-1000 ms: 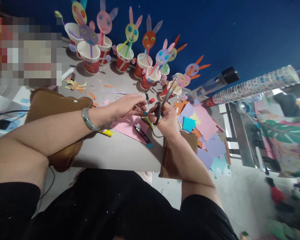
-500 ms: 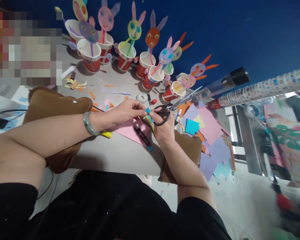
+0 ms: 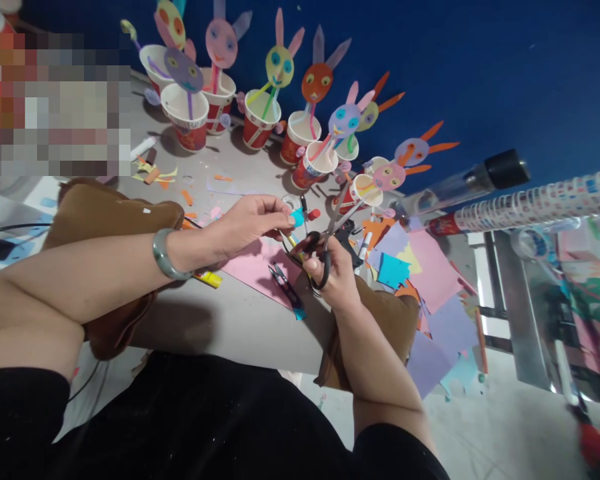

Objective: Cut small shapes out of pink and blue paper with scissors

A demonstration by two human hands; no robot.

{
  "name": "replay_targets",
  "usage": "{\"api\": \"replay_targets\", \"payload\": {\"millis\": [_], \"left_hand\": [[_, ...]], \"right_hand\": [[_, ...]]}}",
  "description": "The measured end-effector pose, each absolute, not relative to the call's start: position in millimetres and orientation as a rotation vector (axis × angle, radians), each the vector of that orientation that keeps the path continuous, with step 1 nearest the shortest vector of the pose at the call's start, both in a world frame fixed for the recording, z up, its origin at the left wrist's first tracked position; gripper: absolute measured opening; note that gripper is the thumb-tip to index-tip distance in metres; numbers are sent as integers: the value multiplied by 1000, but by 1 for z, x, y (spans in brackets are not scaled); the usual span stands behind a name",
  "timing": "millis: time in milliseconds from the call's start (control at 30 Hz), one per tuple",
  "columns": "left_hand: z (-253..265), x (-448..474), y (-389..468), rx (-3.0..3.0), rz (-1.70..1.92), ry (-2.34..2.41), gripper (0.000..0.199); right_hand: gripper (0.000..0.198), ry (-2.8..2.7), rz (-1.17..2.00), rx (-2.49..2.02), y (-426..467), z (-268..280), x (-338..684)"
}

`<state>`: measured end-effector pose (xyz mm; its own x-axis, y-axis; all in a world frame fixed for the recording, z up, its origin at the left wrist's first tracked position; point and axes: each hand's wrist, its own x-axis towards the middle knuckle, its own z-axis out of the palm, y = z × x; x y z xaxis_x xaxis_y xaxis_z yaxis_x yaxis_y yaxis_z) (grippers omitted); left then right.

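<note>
My left hand (image 3: 260,223) pinches a small turquoise piece of paper (image 3: 297,217) between thumb and fingers. To its right, my right hand (image 3: 336,275) is closed round the black handles of a pair of scissors (image 3: 325,257), whose blades point up and away, apart from the paper. Below the hands, a pink sheet of paper (image 3: 247,270) lies on the table with small thread snips (image 3: 285,287) on it. A yellow tube-like item (image 3: 209,279) lies under my left wrist. Just beyond the hands are a roll of tape (image 3: 291,203) and a dark pen with a red cap (image 3: 313,214).
Red paper cups (image 3: 263,127) with paper rabbit faces stand in a row along the blue wall. Coloured paper sheets (image 3: 433,267) pile up at right, near a long stack of cups (image 3: 525,200). Brown cushions (image 3: 110,210) lie under both forearms. Orange scraps (image 3: 187,197) litter the table.
My hands have moved apart. The right one has drawn the scissors down and right from the turquoise paper, which stays in my left fingers. The whole view has shifted slightly.
</note>
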<state>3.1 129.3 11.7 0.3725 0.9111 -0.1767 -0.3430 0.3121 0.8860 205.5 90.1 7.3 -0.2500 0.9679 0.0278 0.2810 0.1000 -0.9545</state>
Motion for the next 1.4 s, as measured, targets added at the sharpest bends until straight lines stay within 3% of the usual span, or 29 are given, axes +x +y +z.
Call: {"api": "replay_targets", "payload": {"millis": [133, 667, 1400], "left_hand": [[16, 3, 128, 803, 986, 751, 14], [22, 6, 128, 729, 987, 774, 13], [19, 9, 123, 726, 975, 806, 13]], "right_hand": [[63, -1792, 1273, -1265, 88, 9, 203], [64, -1750, 1488, -1243, 82, 1, 197], [64, -1660, 1442, -1258, 79, -1, 189]]}}
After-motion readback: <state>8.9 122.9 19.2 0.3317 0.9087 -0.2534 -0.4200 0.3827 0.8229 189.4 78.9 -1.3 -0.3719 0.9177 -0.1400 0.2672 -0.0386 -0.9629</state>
